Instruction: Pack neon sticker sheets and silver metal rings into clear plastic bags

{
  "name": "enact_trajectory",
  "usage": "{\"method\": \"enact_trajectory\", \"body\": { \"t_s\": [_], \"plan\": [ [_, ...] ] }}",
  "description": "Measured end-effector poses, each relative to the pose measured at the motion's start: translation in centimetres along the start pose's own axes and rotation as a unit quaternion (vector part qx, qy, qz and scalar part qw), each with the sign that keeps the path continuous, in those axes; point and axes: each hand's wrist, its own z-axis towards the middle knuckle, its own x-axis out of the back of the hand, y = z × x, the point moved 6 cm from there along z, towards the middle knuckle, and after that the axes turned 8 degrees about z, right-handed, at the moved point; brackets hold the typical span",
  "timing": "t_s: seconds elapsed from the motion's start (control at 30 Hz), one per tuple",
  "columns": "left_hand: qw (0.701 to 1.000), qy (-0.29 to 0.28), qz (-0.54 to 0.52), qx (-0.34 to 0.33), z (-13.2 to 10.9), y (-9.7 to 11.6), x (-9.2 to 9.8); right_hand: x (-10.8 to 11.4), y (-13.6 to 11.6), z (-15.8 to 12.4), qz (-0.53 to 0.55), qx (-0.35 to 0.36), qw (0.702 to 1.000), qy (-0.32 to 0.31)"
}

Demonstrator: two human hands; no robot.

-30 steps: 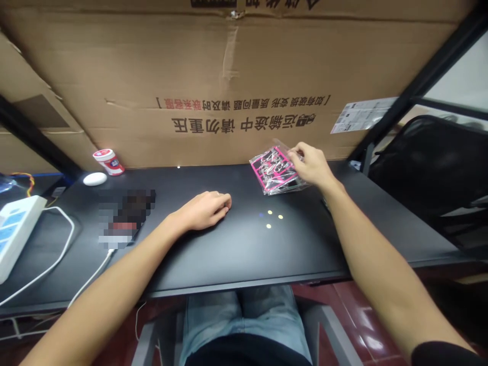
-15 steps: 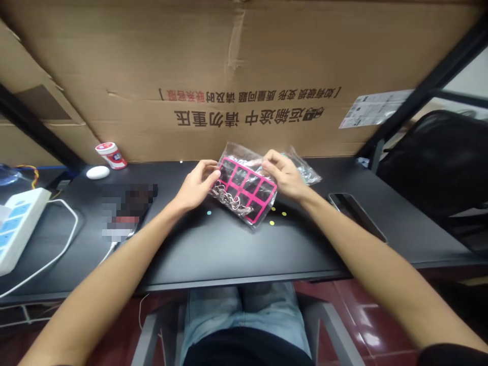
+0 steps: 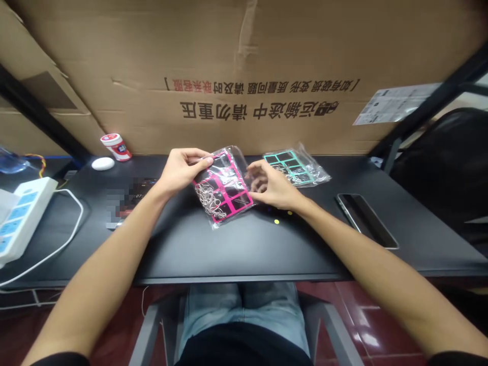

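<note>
While L hand (image 3: 181, 170) pinches pink-grid pkt (image 3: 224, 189), now turned cw, R hand (image 3: 272, 185) at edge, grip unclear.

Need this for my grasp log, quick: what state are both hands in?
Left hand: closed, pinching the clear plastic bag with the pink grid.
Right hand: curled at the bag's edge; grip cannot be told.

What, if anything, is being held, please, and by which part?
The left grip holds the clear bag with the pink grid by its upper left edge. The right grip is at the bag's right edge; whether it grasps cannot be told.
</note>
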Motion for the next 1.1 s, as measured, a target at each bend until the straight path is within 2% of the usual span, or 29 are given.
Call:
{"method": "enact_trajectory", "body": {
  "t_s": [0.13,0.23,0.3,0.43,0.57,0.63,0.73,0.83,0.9,1.0,1.1],
  "plan": [
    [1.000,-0.003,0.013,-0.005,-0.5,1.2,-0.5,0.4,-2.6,-0.3,-0.137,0.156,0.976,0.061],
    [0.999,0.019,0.025,-0.040,-1.1,3.2,-0.8,0.0,-4.0,-0.8,-0.198,0.257,0.945,0.030],
    [0.996,0.037,0.050,-0.059,-1.4,4.0,-0.9,-0.3,-4.3,-1.0,-0.222,0.274,0.936,0.004],
    [0.994,0.049,0.088,-0.053,-1.4,3.4,-1.4,-0.6,-3.4,-0.9,-0.233,0.211,0.949,-0.014],
    [0.989,0.037,0.125,-0.064,-1.3,2.1,-2.3,-0.7,-2.3,-0.7,-0.146,0.121,0.982,-0.023],
    [0.986,0.022,0.149,-0.072,-1.3,1.5,-2.7,-0.6,-2.1,-0.6,-0.095,0.081,0.992,0.002],
    [0.974,-0.038,0.200,-0.102,-1.6,1.0,-3.6,-0.6,-2.5,-0.7,-0.025,0.067,0.997,0.038],
    [0.953,-0.108,0.245,-0.141,-2.0,0.8,-4.6,-1.6,-2.2,-0.7,0.059,0.038,0.997,-0.010],
    [0.937,-0.139,0.278,-0.159,-2.3,0.7,-5.0,-1.9,-1.5,-0.7,0.109,0.006,0.994,-0.014],
    [0.917,-0.154,0.316,-0.187,-2.4,0.9,-5.4,-1.8,-0.9,-0.6,0.081,-0.020,0.996,-0.016],
    [0.907,-0.176,0.305,-0.231,-2.5,1.3,-5.6,-2.4,-1.4,-0.7,-0.007,0.021,0.996,-0.088]
  ]
}}
